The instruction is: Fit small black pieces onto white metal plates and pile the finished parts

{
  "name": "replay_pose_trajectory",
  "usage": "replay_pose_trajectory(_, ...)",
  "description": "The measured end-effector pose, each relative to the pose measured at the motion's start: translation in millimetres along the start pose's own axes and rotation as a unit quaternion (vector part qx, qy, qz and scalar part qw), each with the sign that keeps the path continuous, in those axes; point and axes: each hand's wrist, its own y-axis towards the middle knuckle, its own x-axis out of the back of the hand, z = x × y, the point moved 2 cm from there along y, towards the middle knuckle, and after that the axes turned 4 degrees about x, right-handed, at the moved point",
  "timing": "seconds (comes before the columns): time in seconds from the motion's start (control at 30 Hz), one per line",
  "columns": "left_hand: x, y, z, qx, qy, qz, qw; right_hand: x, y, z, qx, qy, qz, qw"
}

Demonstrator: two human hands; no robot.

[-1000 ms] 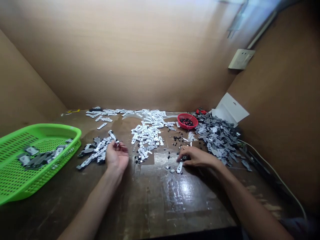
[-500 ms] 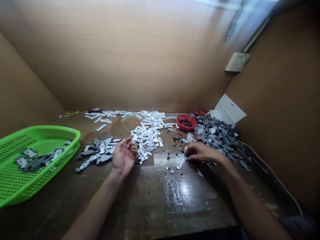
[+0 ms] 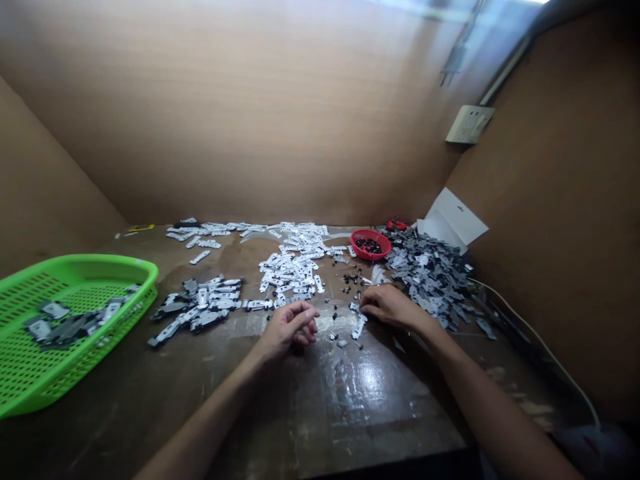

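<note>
My left hand [image 3: 294, 325] is over the middle of the table with its fingers curled and the thumb against them. Whatever it holds, if anything, is hidden. My right hand [image 3: 387, 304] reaches down with its fingertips pinched together, right beside a small white plate piece [image 3: 359, 325]; I cannot make out what is between them. Small black-ended pins [image 3: 350, 280] that look like wheel axles lie scattered around there. Past my left hand spreads a pile of flat white parts [image 3: 290, 270]. Some white-and-grey car-shaped pieces [image 3: 205, 303] are gathered to its left.
A green perforated basket [image 3: 145, 267] with several pieces inside stands at the left. A red bowl [image 3: 383, 252] of small black parts sits at the back, near a heap of grey parts [image 3: 430, 273]. White card [image 3: 457, 217] leans behind; a cable [image 3: 540, 357] runs along the right.
My left hand has moved right and nearer to me, turning from palm up to curled fingers. A white piece now shows where it was. My right hand has shifted slightly left.
</note>
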Motion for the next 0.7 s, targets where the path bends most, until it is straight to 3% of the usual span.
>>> replay_pose_trajectory(0.17, -3.6, 2, 8, 0.022, 0.05, 0.002, 0.998, 1, 0, 3, -0.006, -0.037, -0.053, 0.998)
replay_pose_trajectory(0.33, -14.3, 2, 19, 0.044, 0.075, 0.014, 0.996, -5, 3, 26, 0.031, -0.028, -0.11, 0.993)
replay_pose_trajectory(0.57, -17.1, 1, 22, 0.055, 0.088, -0.005, 0.995, -34, 5, 68, 0.077, -0.066, -0.132, 0.986)
replay_pose_trajectory(0.7, -15.2, 3, 22, 0.071, 0.08, -0.033, 0.994, -34, 7, 68, 0.094, -0.051, -0.152, 0.983)
